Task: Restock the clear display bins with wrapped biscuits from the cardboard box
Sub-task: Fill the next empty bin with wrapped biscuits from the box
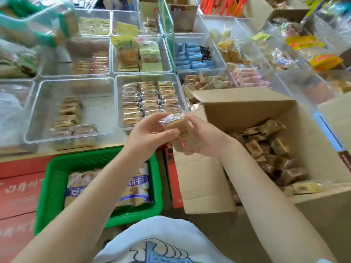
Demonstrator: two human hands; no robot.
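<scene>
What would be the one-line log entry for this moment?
phase: transfer | both hands hold wrapped biscuits | over: cardboard box edge | target bin: undetermined

Bare forearms, no sleeves showing; white T-shirt [161, 238], blue wave print on front

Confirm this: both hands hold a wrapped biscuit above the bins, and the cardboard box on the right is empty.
Not quite. The head view shows the cardboard box still holding many wrapped biscuits. The rest stands: left hand and right hand hold a wrapped biscuit above the bins.
</scene>
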